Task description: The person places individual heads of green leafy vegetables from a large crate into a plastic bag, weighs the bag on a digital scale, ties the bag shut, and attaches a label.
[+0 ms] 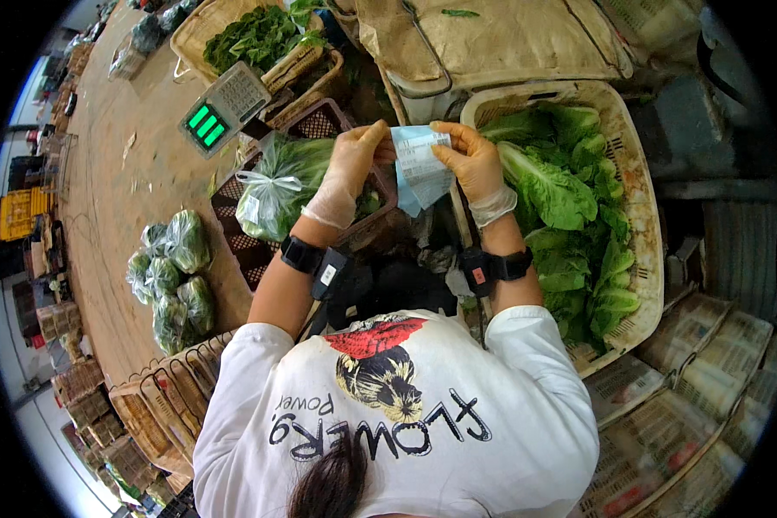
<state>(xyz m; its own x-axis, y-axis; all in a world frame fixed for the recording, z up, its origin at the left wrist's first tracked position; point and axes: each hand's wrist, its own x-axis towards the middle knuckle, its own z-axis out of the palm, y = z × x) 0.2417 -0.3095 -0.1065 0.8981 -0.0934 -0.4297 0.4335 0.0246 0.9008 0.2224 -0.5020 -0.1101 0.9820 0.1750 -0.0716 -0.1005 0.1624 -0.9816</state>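
Between my two gloved hands is a strip of printed labels on pale blue backing (421, 166). My left hand (352, 166) pinches its left edge, fingers closed. My right hand (473, 161) grips its upper right corner between thumb and fingers. Just left of my left hand, a clear bag of leafy greens (272, 194), tied with a white strip, rests on a dark brown plastic crate (230, 226). To the right of my right hand, a pale plastic basket (647, 250) holds heads of leafy lettuce (570, 207).
A digital scale (224, 108) with a lit green display stands beyond the bagged greens. Several bagged vegetables (177, 276) lie on the brown surface at left. Another basket of greens (255, 39) is at the far side. Stacked crates (682, 414) fill the lower right.
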